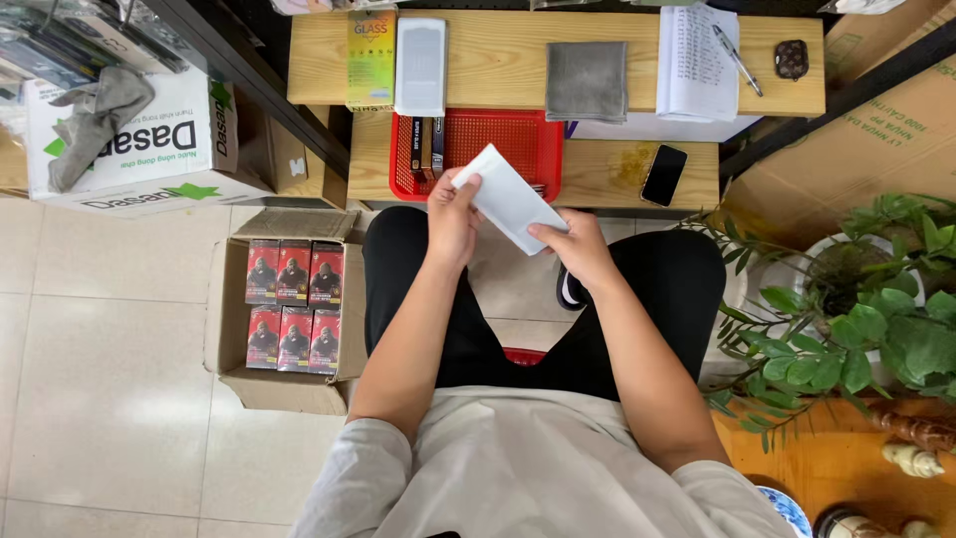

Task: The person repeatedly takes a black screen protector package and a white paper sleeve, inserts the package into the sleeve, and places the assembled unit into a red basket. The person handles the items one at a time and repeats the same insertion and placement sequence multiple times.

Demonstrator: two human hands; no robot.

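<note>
A pale tiled floor is seen below a low wooden bench. At centre frame, a flat white packet (510, 199) is pinched at both ends, left hand (453, 221) upper, right hand (578, 249) lower, its long axis slanting upper-left to lower-right. Beyond, a red tray (503, 139) lies close, open bench farther.

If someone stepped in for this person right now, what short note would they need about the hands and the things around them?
Left hand: grips the upper end of a flat white rectangular packet, held over the lap.
Right hand: pinches the packet's lower end.
Nearby: red plastic mesh tray on the low wooden table, with a few dark slim items standing at its left side; open cardboard box of red and black cartons on the floor by the left knee.
Done: one packet is in hand.
Left: cannot tell from this view.
</note>
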